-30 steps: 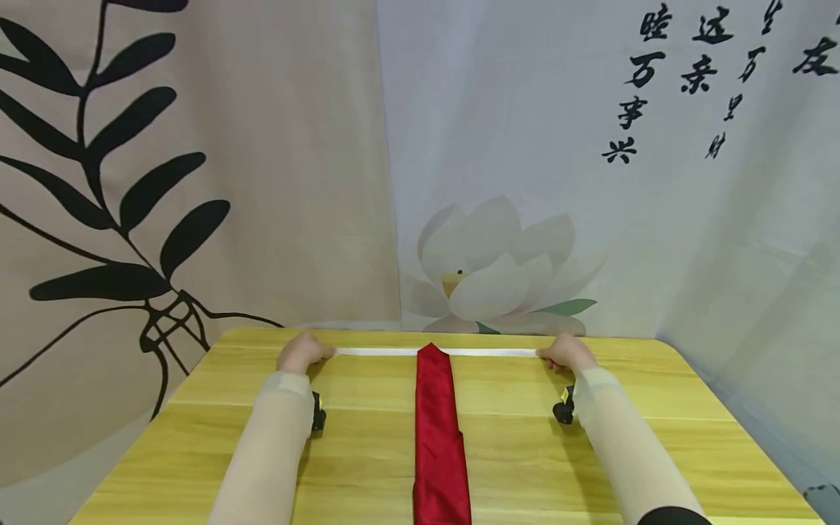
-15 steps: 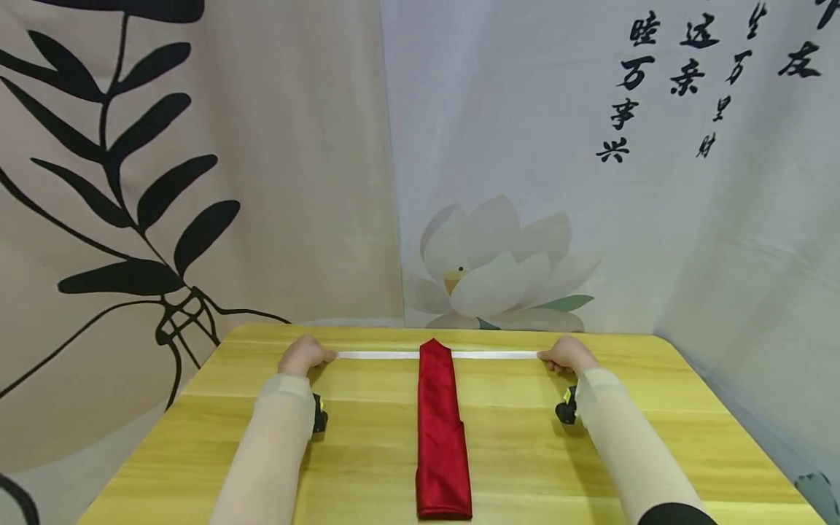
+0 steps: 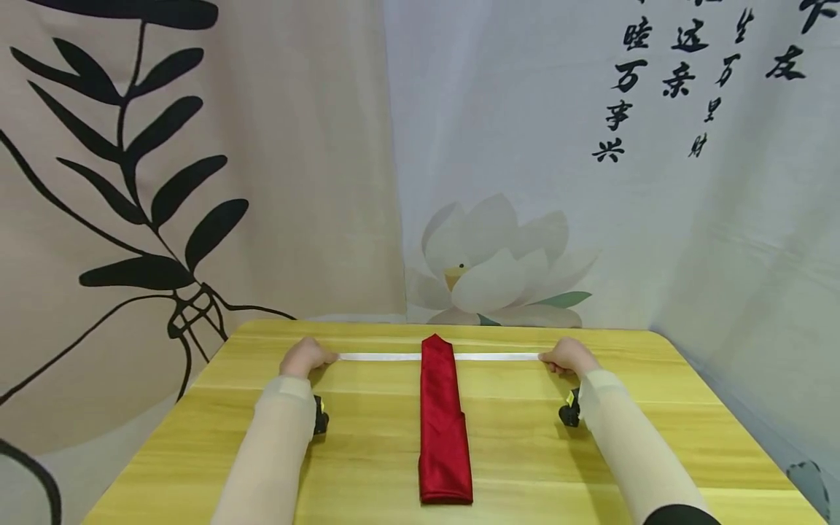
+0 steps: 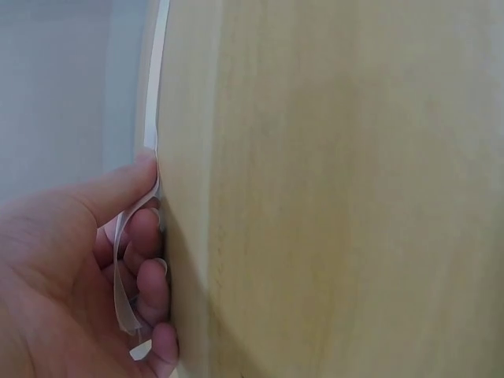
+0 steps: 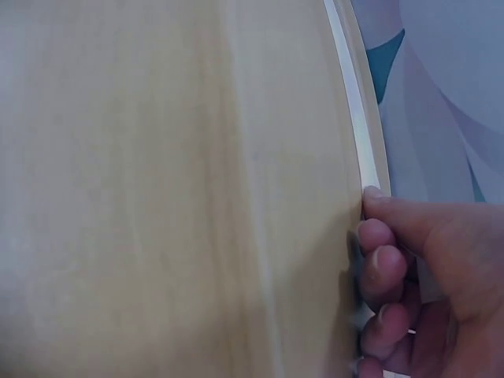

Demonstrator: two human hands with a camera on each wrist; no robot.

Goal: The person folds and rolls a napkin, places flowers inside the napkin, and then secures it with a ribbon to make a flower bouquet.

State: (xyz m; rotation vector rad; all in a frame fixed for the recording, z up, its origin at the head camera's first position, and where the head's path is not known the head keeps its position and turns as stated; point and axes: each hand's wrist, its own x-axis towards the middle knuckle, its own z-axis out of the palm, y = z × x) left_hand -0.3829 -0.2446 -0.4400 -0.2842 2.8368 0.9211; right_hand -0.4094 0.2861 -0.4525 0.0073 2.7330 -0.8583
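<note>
A folded red satin necktie (image 3: 446, 430) lies lengthwise on the table, its pointed tip toward the far edge. A narrow white ribbon (image 3: 380, 356) runs straight across near that tip, its middle hidden by the necktie. My left hand (image 3: 305, 357) pinches the ribbon's left part between thumb and fingers; in the left wrist view a loose ribbon tail (image 4: 122, 291) hangs down across the curled fingers. On the other side my right hand (image 3: 569, 356) pinches the ribbon at the right, and the right wrist view shows the thumb pressing on the ribbon (image 5: 354, 102), fingers curled beneath.
The light wooden table (image 3: 367, 452) has rounded far corners. Behind it hangs a printed cloth backdrop (image 3: 315, 182) with leaves, a lotus and dark characters. Small black devices sit at the left wrist (image 3: 320, 415) and at the right wrist (image 3: 569, 410).
The head view has shifted slightly, bringing the necktie's near end into the picture. Both hands keep their grip on the ribbon with hardly any movement.
</note>
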